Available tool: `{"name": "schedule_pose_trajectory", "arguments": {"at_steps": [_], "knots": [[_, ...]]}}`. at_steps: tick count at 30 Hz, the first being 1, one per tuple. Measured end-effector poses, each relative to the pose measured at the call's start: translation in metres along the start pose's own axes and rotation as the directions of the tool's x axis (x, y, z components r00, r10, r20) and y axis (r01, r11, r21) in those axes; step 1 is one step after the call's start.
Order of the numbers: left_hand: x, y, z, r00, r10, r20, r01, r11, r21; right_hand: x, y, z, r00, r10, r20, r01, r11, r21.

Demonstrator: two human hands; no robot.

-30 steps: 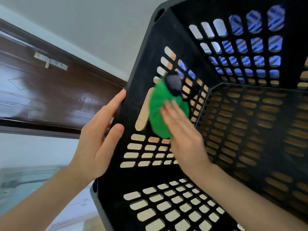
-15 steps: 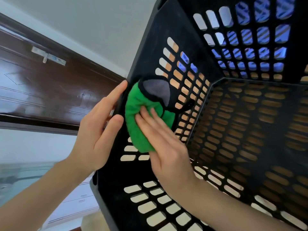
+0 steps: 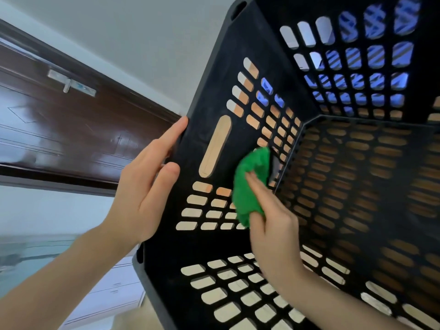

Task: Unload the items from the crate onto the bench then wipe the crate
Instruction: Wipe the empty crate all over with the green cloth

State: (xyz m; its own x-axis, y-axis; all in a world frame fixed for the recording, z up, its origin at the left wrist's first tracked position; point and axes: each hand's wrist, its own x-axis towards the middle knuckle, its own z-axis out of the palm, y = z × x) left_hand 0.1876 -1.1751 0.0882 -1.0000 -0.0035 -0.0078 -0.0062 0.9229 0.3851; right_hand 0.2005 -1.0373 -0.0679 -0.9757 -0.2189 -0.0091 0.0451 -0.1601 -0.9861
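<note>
A black slotted plastic crate (image 3: 209, 96) fills the right of the view, tipped so its open mouth faces me; nothing lies inside it. My left hand (image 3: 145, 186) lies flat with straight fingers against the outside of the crate's left wall, at its rim. My right hand (image 3: 273, 225) reaches inside and presses a bunched green cloth (image 3: 250, 184) against the inner face of that left wall, just right of the long handle slot (image 3: 215, 146). Its fingers curl around the cloth's lower edge.
A dark brown wooden door (image 3: 59, 120) with a metal fitting (image 3: 71, 83) stands at the left, under a pale wall. Light cabinets (image 3: 107, 289) show at the lower left. Wood tones and a blue patterned surface show through the crate's slots.
My right hand has slid the green cloth rightward and down along the inner left wall, uncovering the handle slot. The left hand stays on the rim.
</note>
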Motion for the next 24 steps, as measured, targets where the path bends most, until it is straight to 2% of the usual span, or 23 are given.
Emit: {"name": "schedule_pose_trajectory", "arguments": {"at_steps": [1,3,6,11,16,20,22,24], "knots": [[0.0,-0.001,0.0,1.0,0.012,0.002,-0.012,1.0,-0.001,-0.003,-0.013,0.003,0.993,-0.112,0.024,0.111,0.993,0.041],[0.0,-0.004,-0.001,0.999,0.031,0.004,-0.031,0.999,-0.011,-0.005,-0.032,0.01,0.935,-0.34,0.103,0.332,0.939,0.091],[0.001,-0.007,-0.002,0.999,0.035,0.006,-0.035,0.999,-0.031,0.003,-0.033,0.017,0.857,-0.489,0.164,0.485,0.872,0.063],[0.0,-0.008,-0.001,0.999,0.032,0.001,-0.032,0.999,-0.025,0.005,0.026,0.0,0.862,-0.439,0.252,0.483,0.863,-0.149],[0.0,-0.007,0.0,1.0,0.017,0.003,-0.017,1.0,-0.014,-0.002,0.063,-0.014,0.924,-0.196,0.328,0.29,0.918,-0.271],[0.0,-0.005,0.0,1.0,0.013,0.007,-0.012,1.0,-0.021,-0.004,0.039,-0.009,0.952,-0.108,0.285,0.154,0.978,-0.144],[0.0,-0.005,-0.001,1.0,0.019,0.004,-0.019,0.999,-0.027,-0.008,0.012,0.0,0.934,-0.181,0.309,0.202,0.979,-0.039],[0.001,-0.006,-0.001,0.999,0.031,0.005,-0.031,0.999,-0.024,-0.01,-0.014,0.01,0.865,-0.35,0.359,0.354,0.934,0.057]]}}
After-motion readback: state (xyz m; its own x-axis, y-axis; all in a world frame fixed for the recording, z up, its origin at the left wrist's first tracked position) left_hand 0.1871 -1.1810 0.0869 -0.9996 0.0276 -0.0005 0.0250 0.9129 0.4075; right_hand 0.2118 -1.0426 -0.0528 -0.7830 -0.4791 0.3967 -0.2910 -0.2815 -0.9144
